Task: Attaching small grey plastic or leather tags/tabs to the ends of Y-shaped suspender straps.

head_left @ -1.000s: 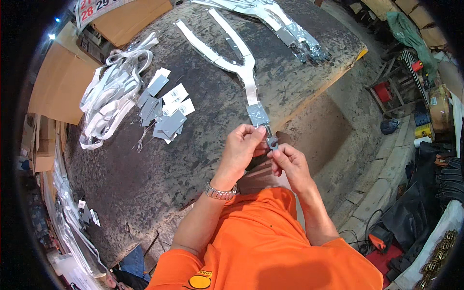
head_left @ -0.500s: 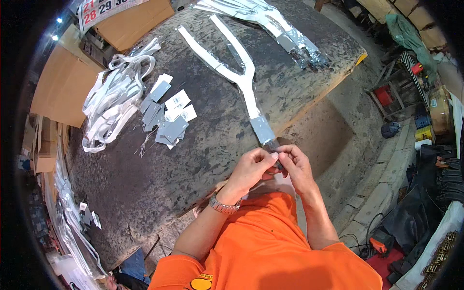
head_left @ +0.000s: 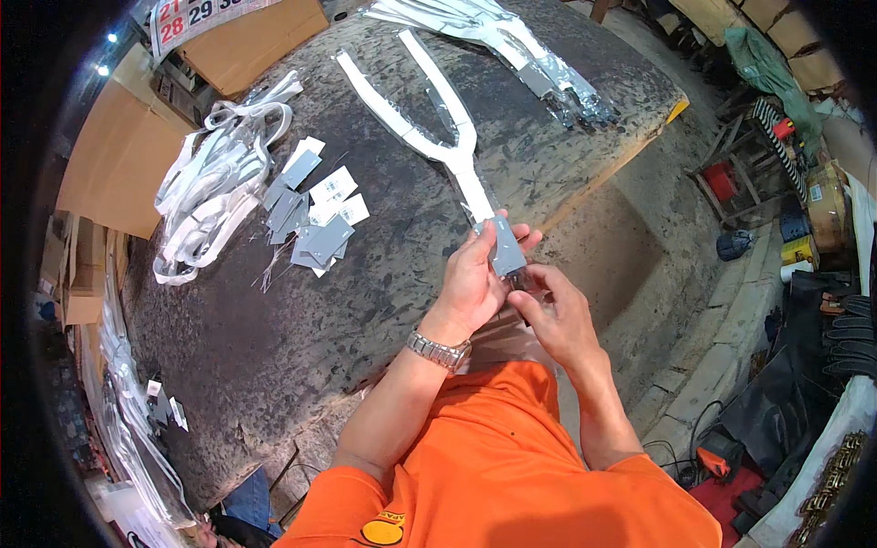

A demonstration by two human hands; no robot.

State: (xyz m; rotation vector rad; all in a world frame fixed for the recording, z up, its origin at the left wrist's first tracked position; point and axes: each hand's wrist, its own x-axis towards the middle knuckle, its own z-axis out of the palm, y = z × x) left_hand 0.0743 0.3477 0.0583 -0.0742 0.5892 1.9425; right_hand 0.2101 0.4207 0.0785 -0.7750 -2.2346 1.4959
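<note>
A Y-shaped white strap (head_left: 469, 187) in clear plastic lies on the dark table, its single tail reaching the near edge. Over the tail sits a grey card tag (head_left: 507, 247). My left hand (head_left: 475, 274) is closed round the tail and tag from the left, thumb on top and fingertips showing on the far side. Just below the tag, my right hand (head_left: 559, 315) pinches the dark, plastic-covered tip of the tail between thumb and fingers. Part of that tip is hidden by the fingers.
Loose grey and white card tags (head_left: 324, 242) with strings lie left of the strap. Beyond them is a heap of white straps (head_left: 215, 192). Several bagged straps (head_left: 539, 64) lie at the far edge. Cardboard boxes (head_left: 114, 155) stand at the left; a wooden stool (head_left: 731, 173) stands right of the table.
My left hand has moved up from the tail's tip to grasp the tail at the tag, which now looks turned. My right hand stays at the tip, slightly lower and farther right.
</note>
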